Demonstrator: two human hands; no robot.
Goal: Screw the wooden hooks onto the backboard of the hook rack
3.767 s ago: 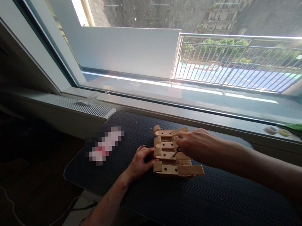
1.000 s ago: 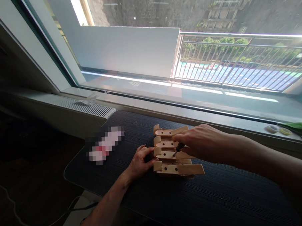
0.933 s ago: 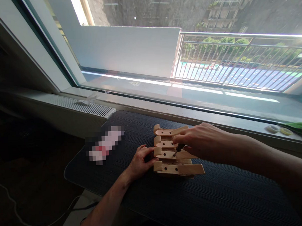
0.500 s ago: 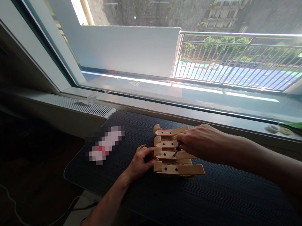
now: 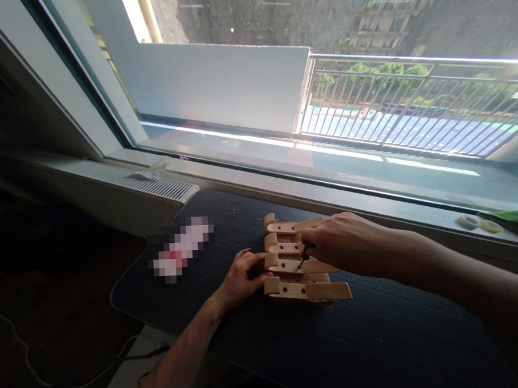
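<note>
On the dark table lies a light wooden rack (image 5: 284, 294) made of several parallel hook-shaped pieces with rounded, curled left ends and dark screw heads. My left hand (image 5: 242, 277) grips its left side, with the thumb and fingers around the curled end of the third piece from the back. Above the rack, my right hand (image 5: 336, 236) is closed around a small screwdriver (image 5: 304, 255). The screwdriver's tip meets the third wooden piece near its middle, right of a dark screw head. Most of its handle is hidden in my fingers.
A blurred-out pinkish item (image 5: 184, 251) lies on the left of the black table (image 5: 397, 325). A white radiator (image 5: 173, 189) and the window sill (image 5: 258, 182) border the far side. Tape rolls (image 5: 490, 225) sit on the right sill. A white cable (image 5: 23, 353) hangs at left.
Almost nothing differs. My right hand has shifted very slightly with the screwdriver at the same spot, and my left hand stays on the rack.
</note>
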